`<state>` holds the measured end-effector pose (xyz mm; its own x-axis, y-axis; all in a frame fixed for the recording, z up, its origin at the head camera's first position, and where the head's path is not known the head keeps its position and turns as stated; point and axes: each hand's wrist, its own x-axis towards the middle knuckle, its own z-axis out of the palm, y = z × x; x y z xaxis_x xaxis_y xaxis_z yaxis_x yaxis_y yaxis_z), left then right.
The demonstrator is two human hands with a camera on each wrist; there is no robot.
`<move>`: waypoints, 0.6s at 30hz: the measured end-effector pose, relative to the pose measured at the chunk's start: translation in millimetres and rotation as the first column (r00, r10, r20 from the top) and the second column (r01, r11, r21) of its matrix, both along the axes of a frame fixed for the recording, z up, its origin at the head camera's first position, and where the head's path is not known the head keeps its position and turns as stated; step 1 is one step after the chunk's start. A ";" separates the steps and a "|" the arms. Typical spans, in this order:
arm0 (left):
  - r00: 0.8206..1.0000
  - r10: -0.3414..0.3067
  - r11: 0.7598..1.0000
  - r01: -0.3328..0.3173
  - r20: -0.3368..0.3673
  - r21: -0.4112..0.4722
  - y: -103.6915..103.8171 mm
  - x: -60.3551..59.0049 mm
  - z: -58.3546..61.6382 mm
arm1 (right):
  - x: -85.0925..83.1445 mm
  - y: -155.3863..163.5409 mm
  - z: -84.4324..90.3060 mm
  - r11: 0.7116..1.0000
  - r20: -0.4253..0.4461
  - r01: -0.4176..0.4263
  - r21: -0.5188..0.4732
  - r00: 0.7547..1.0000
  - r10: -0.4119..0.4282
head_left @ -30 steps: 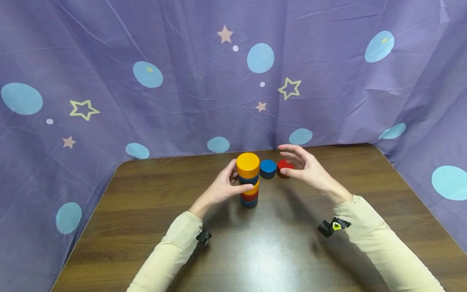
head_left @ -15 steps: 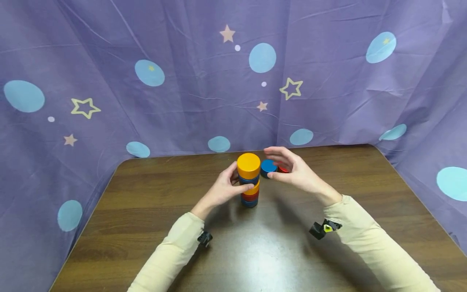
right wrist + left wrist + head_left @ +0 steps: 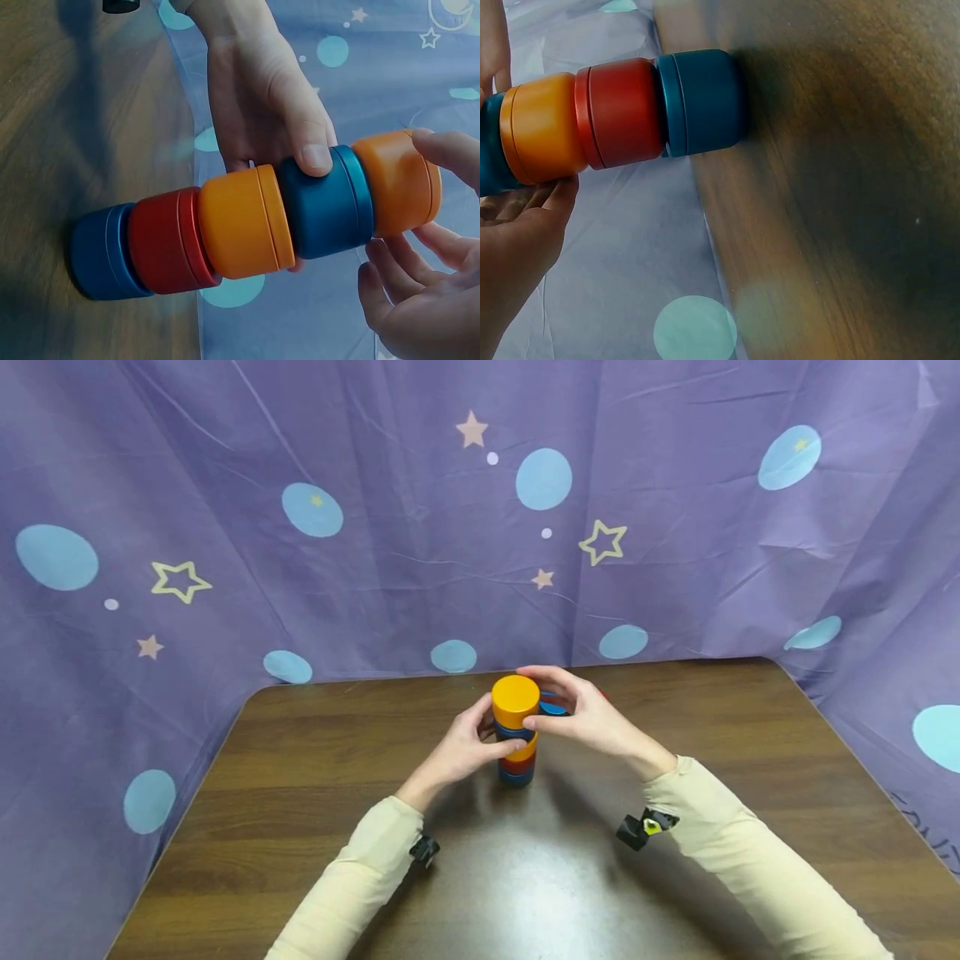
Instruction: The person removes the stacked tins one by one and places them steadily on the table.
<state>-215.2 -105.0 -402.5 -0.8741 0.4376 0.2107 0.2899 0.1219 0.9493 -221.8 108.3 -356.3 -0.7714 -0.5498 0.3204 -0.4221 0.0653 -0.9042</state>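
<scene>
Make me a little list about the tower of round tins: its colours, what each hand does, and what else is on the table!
tower: stack of five round tins, upright on the brown wooden table
colours, bottom to top: blue, red, orange, blue, orange
left hand: holds the upper blue tin
right hand: fingers touch the top orange tin
also there: loose blue tin behind the right hand

Even, bright overhead light; a glare patch is seen on the table (image 3: 525, 877). Soft shadows are cast. Wrist views are blurred at near edges.
</scene>
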 end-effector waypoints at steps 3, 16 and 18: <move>1.000 -0.004 1.000 0.004 0.000 -0.012 -0.3 -0.8 -0.4 | -1.0 -2.2 -0.9 1.000 0.016 -0.002 0.001 1.000 0.002; 0.999 -0.028 1.000 0.028 -0.039 -0.004 -1.9 -3.3 -3.4 | -0.6 -7.2 -1.5 0.999 0.078 0.014 -0.031 0.997 -0.012; 0.998 -0.032 0.999 0.031 -0.049 -0.010 -1.5 -3.7 -3.2 | -0.2 -5.5 -1.2 0.999 0.080 0.016 -0.042 0.997 -0.013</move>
<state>-219.0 -106.6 -405.7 -0.8485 0.4669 0.2490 0.3401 0.1206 0.9326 -222.1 102.8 -357.4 -0.8032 -0.5256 0.2805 -0.3479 0.0316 -0.9370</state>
